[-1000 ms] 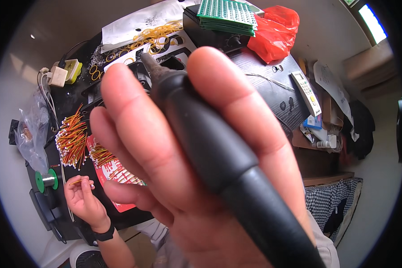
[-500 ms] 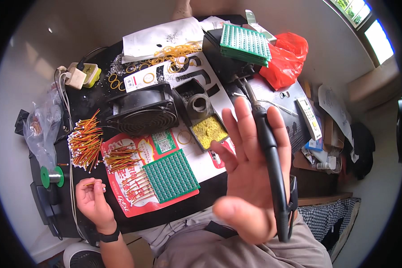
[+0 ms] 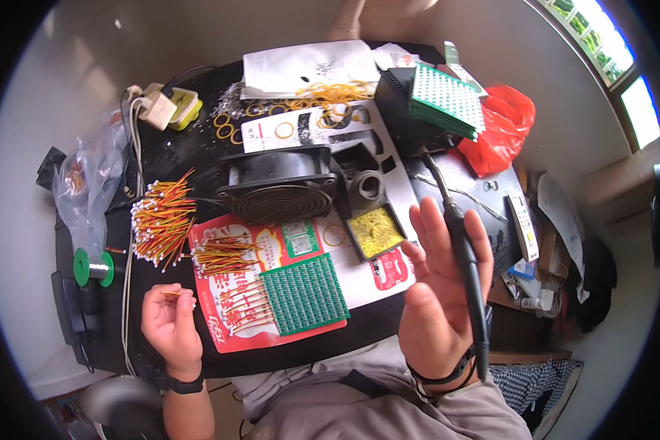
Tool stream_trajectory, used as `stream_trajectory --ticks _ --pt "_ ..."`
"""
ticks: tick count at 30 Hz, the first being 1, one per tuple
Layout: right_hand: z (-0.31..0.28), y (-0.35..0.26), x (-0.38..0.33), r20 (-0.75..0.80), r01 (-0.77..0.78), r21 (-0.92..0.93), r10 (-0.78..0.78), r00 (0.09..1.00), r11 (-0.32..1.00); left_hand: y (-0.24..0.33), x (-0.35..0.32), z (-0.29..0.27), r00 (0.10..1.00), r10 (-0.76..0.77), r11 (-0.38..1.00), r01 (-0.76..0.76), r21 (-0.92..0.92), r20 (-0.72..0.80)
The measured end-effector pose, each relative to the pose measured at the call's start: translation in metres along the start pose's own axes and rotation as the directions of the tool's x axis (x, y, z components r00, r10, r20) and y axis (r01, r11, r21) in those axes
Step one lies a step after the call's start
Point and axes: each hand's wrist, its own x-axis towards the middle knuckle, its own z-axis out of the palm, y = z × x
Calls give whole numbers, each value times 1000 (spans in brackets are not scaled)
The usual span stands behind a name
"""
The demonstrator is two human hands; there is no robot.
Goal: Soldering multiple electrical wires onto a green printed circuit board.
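Note:
My left hand (image 3: 172, 326) is at the near left of the table, fingertips pinched on a short orange wire (image 3: 170, 294) with white at its end. My right hand (image 3: 444, 293) is raised at the right, palm showing and fingers stretched. A black soldering iron (image 3: 463, 253) is held between its fingers, the metal tip pointing away from me. Between the hands, a green circuit board panel (image 3: 304, 295) lies on a red printed sheet (image 3: 216, 323), with a row of wires along its left edge. One wire bundle (image 3: 227, 255) lies on the sheet, and a larger bundle (image 3: 163, 224) beside it.
A black fan (image 3: 277, 183) stands behind the panel. Right of it is a soldering stand (image 3: 367, 192) with yellow sponge (image 3: 376, 232). Stacked green boards (image 3: 447, 101) sit on a black box. A solder spool (image 3: 94, 268), cables and power plugs (image 3: 156, 110) are at left; a red bag (image 3: 500, 128) is far right.
My right hand has drawn back lower and farther from the camera, still with the soldering iron. The view has shifted, so the table appears farther right. My left hand keeps its pinch on the wire.

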Motion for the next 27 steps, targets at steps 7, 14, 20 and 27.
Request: stream_trajectory --ticks 7,14,20,27 --pt "-20 22 -44 177 126 -6 -123 977 992 37 -9 15 879 359 821 -458 341 316" --pt "-14 51 -56 210 246 -171 -209 955 954 35 -39 31 806 385 770 -549 325 449" --pt "-12 50 -52 354 214 -266 -111 929 940 24 -45 38 790 397 708 -588 392 468" --pt "-12 51 -57 407 196 -276 -70 911 941 22 -45 45 753 448 681 -637 363 482"
